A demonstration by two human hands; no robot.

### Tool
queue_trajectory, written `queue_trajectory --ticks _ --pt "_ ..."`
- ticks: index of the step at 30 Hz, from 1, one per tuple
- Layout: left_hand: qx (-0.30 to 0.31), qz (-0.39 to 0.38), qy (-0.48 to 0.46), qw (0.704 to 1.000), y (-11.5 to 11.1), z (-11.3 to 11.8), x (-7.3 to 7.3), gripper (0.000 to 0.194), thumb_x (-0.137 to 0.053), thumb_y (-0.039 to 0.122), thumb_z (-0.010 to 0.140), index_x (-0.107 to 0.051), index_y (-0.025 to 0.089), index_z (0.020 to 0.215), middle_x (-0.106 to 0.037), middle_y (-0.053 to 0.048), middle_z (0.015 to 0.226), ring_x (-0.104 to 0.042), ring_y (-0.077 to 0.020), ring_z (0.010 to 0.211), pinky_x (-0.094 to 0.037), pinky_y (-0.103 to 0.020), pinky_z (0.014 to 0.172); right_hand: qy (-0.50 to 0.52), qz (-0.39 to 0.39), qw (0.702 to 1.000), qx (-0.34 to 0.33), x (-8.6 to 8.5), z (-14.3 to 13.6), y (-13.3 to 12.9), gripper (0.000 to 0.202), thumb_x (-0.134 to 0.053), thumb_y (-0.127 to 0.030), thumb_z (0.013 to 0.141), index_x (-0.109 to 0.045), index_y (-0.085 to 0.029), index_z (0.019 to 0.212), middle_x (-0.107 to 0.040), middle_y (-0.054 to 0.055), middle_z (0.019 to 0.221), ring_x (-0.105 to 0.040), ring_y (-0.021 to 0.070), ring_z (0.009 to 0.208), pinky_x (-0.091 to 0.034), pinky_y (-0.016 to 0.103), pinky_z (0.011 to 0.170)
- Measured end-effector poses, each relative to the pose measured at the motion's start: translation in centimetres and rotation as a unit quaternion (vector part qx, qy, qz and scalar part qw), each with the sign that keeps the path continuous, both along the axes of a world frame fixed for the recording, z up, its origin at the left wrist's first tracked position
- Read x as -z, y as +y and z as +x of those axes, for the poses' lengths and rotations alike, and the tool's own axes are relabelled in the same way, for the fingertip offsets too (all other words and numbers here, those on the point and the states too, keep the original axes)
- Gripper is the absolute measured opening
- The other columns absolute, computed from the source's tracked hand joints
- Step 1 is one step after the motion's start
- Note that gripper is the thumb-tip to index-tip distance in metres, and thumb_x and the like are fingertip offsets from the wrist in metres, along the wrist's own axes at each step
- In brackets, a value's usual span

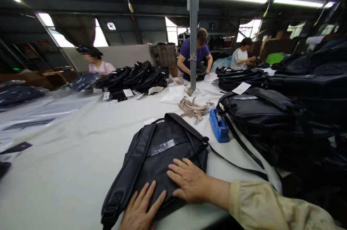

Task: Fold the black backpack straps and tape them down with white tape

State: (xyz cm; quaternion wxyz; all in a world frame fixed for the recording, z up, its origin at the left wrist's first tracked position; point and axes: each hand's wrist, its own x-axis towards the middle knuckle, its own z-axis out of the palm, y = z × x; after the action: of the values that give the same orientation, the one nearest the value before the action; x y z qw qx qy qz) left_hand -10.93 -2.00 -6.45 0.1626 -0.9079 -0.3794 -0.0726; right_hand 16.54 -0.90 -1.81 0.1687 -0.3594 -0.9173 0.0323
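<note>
A black backpack (159,166) lies on the white-covered table (67,172) with its shoulder straps facing up. A strip of shiny clear tape (163,147) sits across its upper back panel. My left hand (142,206) rests on the lower left of the bag, fingers spread, beside the padded strap. On the lower right of the panel my right hand (188,181) lies flat with its fingers apart. Neither hand grips anything. One thin webbing strap (238,165) trails from the bag to the right over the table.
A blue tape dispenser (219,127) stands right of the bag, near tan strips (193,107). Stacked black bags (271,114) crowd the right side; more bags (135,76) lie at the back. A grey post (193,27) rises mid-table. Several people work beyond, one in purple (187,56).
</note>
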Motion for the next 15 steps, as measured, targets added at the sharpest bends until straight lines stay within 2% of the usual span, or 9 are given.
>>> queue_trajectory --ticks 3,6,8,10,12,14,15 --pt "-0.04 -0.033 0.014 0.999 0.2 2.1 -1.1 0.075 -0.06 0.016 0.072 -0.042 0.037 0.142 -0.048 -0.013 0.146 -0.047 -0.0329 0.131 -0.039 -0.05 0.104 -0.02 -0.067 0.997 0.033 0.1 1.0 0.9 0.088 -0.041 -0.072 0.085 -0.034 -0.009 0.147 -0.036 0.02 0.151 -0.031 0.0365 0.138 -0.025 0.055 0.11" --pt "-0.118 -0.051 0.066 0.989 0.6 6.2 -2.5 0.069 -0.061 0.012 0.071 -0.05 0.019 0.139 -0.052 -0.021 0.141 -0.047 -0.0397 0.13 -0.04 -0.055 0.103 -0.018 -0.071 0.997 0.012 1.1 0.7 0.6 0.086 -0.047 -0.068 0.085 -0.038 -0.006 0.143 -0.038 0.022 0.148 -0.033 0.0356 0.137 -0.027 0.053 0.11" --pt "-0.128 -0.051 0.106 0.985 0.9 8.9 -3.3 0.067 -0.053 0.003 0.073 -0.051 0.017 0.138 -0.052 -0.02 0.141 -0.049 -0.0411 0.127 -0.045 -0.057 0.098 0.018 -0.056 0.998 -0.01 1.6 0.9 0.2 0.067 -0.057 -0.056 0.083 -0.053 -0.008 0.13 -0.055 0.02 0.134 -0.046 0.0318 0.126 -0.036 0.047 0.104" --pt "-0.102 -0.045 0.129 0.985 1.3 10.6 -3.8 0.066 -0.042 -0.004 0.078 -0.052 0.022 0.137 -0.054 -0.016 0.139 -0.055 -0.0393 0.121 -0.051 -0.056 0.09 0.107 -0.034 0.994 0.008 1.6 2.1 0.1 0.035 -0.058 -0.038 0.085 -0.064 -0.014 0.11 -0.067 0.013 0.114 -0.058 0.0252 0.111 -0.042 0.04 0.097" --pt "-0.065 -0.032 0.128 0.989 1.4 11.0 -3.7 0.068 -0.035 -0.007 0.08 -0.053 0.026 0.137 -0.057 -0.013 0.137 -0.06 -0.037 0.116 -0.055 -0.052 0.087 0.215 -0.008 0.972 0.093 1.1 4.5 0.9 0.021 -0.053 -0.027 0.088 -0.067 -0.018 0.1 -0.069 0.009 0.108 -0.06 0.0215 0.106 -0.042 0.037 0.096" --pt "-0.036 -0.023 0.113 0.993 1.1 10.1 -2.8 0.07 -0.035 -0.008 0.08 -0.052 0.029 0.137 -0.057 -0.011 0.137 -0.061 -0.0357 0.115 -0.056 -0.05 0.088 0.28 -0.014 0.932 0.228 0.3 7.5 2.4 0.026 -0.051 -0.025 0.088 -0.065 -0.016 0.108 -0.065 0.012 0.119 -0.056 0.0227 0.115 -0.038 0.038 0.103" --pt "-0.028 -0.02 0.104 0.994 0.7 9.3 -2.2 0.072 -0.036 -0.008 0.079 -0.05 0.03 0.138 -0.056 -0.01 0.139 -0.06 -0.0354 0.116 -0.055 -0.05 0.089 0.286 -0.048 0.909 0.299 0.1 8.9 3.4 0.033 -0.051 -0.026 0.087 -0.062 -0.013 0.116 -0.061 0.015 0.126 -0.052 0.0245 0.121 -0.035 0.04 0.106"
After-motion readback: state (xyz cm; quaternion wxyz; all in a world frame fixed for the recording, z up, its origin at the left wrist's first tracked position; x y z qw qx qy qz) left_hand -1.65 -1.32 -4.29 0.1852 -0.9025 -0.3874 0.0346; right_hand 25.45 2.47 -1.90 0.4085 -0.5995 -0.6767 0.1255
